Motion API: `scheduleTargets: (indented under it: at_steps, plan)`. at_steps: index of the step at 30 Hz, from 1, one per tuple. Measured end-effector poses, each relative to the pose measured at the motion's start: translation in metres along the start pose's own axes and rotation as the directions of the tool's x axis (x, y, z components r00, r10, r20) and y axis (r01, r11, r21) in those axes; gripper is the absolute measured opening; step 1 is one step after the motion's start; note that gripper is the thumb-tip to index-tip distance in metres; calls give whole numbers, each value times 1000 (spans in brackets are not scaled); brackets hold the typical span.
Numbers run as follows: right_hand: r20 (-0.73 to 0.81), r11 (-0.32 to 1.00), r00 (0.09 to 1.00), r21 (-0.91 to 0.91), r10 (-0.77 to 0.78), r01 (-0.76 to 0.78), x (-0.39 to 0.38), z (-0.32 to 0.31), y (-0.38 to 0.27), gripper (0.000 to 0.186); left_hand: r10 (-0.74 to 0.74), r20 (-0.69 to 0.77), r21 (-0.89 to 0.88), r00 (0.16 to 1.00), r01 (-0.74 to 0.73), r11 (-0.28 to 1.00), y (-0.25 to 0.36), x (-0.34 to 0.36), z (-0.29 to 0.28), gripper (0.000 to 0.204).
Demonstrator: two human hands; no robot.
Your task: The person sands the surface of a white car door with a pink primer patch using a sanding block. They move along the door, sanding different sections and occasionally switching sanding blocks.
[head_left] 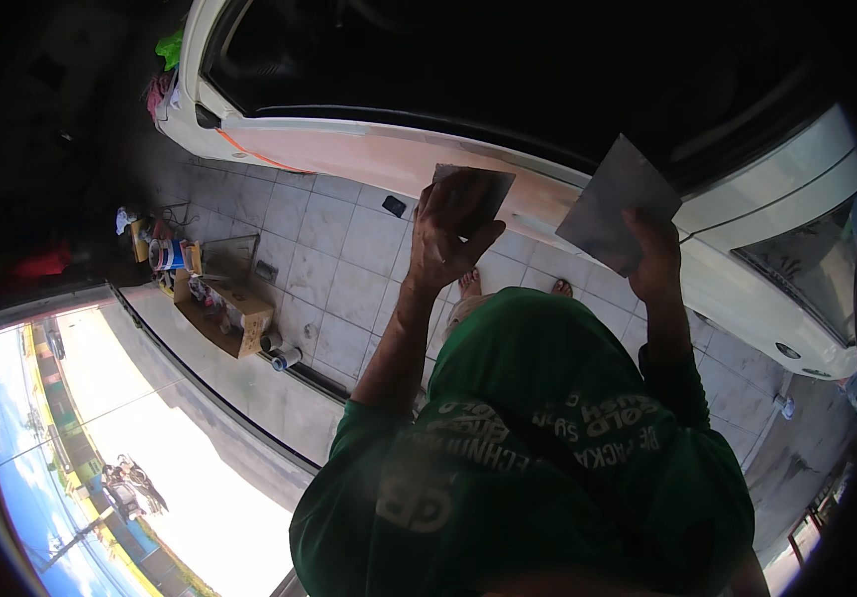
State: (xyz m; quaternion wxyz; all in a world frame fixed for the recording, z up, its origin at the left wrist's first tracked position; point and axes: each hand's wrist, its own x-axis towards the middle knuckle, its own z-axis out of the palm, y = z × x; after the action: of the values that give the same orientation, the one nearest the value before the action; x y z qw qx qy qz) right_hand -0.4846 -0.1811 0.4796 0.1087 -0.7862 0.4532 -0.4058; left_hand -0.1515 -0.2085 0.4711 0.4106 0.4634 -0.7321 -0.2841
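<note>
My left hand (440, 239) holds a small dark grey flat sheet (488, 187), its fingers over the near face and its thumb spread to the side. On the right, a larger, stiff-looking grey square sheet (613, 204) is gripped at its lower right edge by my right hand (654, 254), the thumb on its face. Whether the sheets are sandpaper or thin plates, I cannot tell. Both are raised in front of the side of a white car (777, 289). A dull pinkish-beige patch (379, 149) runs along the car's side below the dark window.
Pale tiles (324, 224) cover the floor, where a dark phone-like object (394, 206) lies near the car. To the left stand an open cardboard box (239, 313) with assorted items, a blue-and-white tub (165, 255) and small cans (286, 359). Bright street shows beyond the doorway.
</note>
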Motion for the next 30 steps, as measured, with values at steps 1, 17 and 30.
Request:
scheduleTargets:
  at_steps: [1,17,30]
  plan:
    - [20,999,1000,-42,-17,17,-5,12,-1,44,-67,66,-300,996,84,950,36,4,-9,69]
    - [246,848,948,441,200,-293,85,44,-105,38,158,156,-61,975,-150,987,60,1,-47,50]
    - [-89,991,996,-130,14,-25,20,-2,23,55,214,-166,575,963,-82,814,-130,21,-85,64]
